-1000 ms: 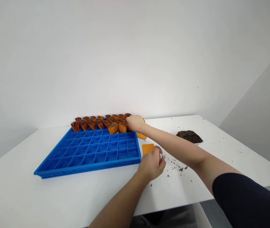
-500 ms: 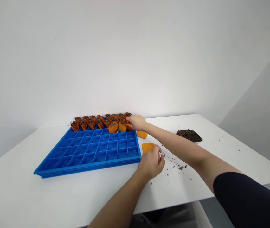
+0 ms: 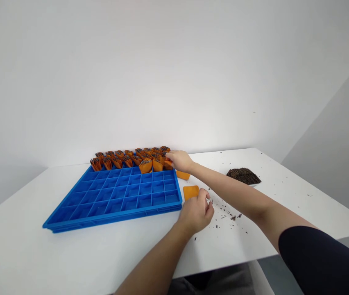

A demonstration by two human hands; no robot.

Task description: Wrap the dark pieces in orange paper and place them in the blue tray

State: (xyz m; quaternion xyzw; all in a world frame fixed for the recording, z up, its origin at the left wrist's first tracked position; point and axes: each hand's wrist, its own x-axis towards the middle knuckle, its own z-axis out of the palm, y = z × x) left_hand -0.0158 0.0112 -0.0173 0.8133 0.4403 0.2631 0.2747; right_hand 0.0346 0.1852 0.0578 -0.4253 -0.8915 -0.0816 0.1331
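A blue compartment tray (image 3: 113, 219) lies on the white table. Its back rows hold several orange packets (image 3: 145, 166) with dark upper edges, standing on end; the nearer compartments show bare bottoms. At the tray's back right corner my right hand (image 3: 180, 160) is closed, with an orange piece between its fingertips, partly hidden by the hand. My left hand (image 3: 196, 211) rests beside the tray's front right corner, fingers curled toward the thumb; whatever they hold is too small or hidden to make out. Just beyond it lies a flat orange piece (image 3: 190, 191).
Another orange piece (image 3: 183, 175) lies under my right wrist, beside the tray. To the right sits a stack of dark brown strips (image 3: 243, 176). Dark crumbs (image 3: 233, 218) are scattered over the table (image 3: 279, 205). A white wall stands behind.
My right hand has drawn back slightly to the right from the packets, the orange piece at its fingertips. My left hand has hardly moved.
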